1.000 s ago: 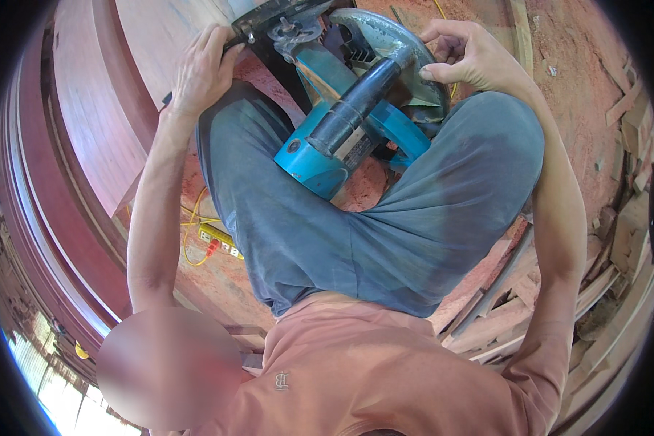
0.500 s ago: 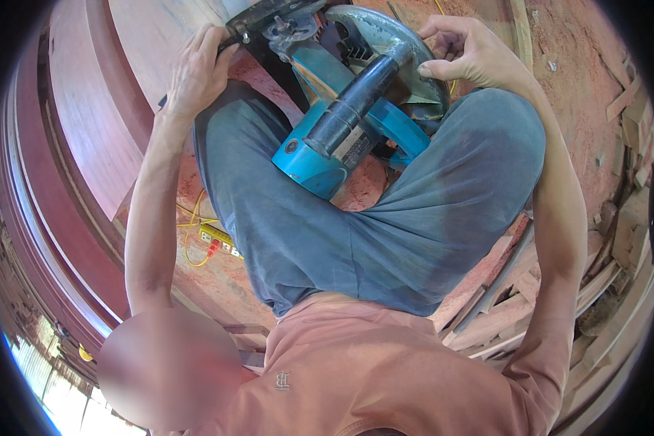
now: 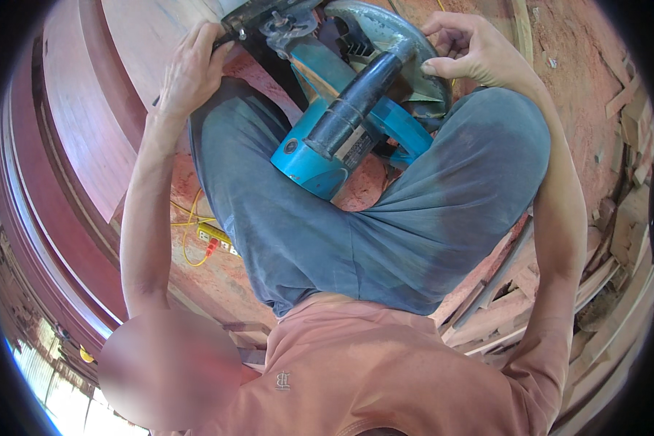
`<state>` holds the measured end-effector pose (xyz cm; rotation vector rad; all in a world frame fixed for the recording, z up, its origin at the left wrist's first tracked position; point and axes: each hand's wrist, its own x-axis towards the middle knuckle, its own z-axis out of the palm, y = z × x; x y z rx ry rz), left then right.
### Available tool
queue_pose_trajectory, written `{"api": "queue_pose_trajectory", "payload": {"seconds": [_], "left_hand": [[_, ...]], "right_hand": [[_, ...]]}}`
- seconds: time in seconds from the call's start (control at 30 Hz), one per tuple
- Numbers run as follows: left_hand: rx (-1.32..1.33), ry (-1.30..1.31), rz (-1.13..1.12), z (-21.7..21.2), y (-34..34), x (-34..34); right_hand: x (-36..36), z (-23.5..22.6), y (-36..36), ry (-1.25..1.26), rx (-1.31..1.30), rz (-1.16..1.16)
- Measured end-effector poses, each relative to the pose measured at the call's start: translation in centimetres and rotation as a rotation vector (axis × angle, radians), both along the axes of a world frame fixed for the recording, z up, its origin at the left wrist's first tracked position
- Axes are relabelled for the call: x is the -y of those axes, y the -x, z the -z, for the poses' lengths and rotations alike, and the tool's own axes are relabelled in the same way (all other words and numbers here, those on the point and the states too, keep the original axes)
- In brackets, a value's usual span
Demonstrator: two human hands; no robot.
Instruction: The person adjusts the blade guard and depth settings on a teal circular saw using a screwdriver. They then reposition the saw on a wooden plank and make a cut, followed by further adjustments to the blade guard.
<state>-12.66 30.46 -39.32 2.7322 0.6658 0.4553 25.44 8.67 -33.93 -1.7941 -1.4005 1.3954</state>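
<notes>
Knees seem to steady the saw between them; far left, the left hand closes round a dark bar; the right hand, half-curled, meets the guard, its hold unclear.

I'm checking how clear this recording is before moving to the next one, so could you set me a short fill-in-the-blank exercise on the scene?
1. The hand holding a thin dark tool is the person's ____ one.
2. The right hand is at the rim of the guard on a saw whose motor housing is ____.
3. The red plug sits in a power strip coloured ____.

Missing words: left; blue; yellow.
</notes>
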Motion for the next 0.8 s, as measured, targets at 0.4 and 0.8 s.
{"api": "queue_pose_trajectory", "payload": {"seconds": [0.4,0.8], "left_hand": [[-0.049,0.026,0.017,-0.3,0.2,-0.4],[-0.039,-0.116,-0.100,-0.5,-0.6,1.8]], "right_hand": [[0.0,0.1,0.0,0.015,-0.010,-0.002],[0.1,0.0,0.3,0.003,-0.002,0.025]]}}
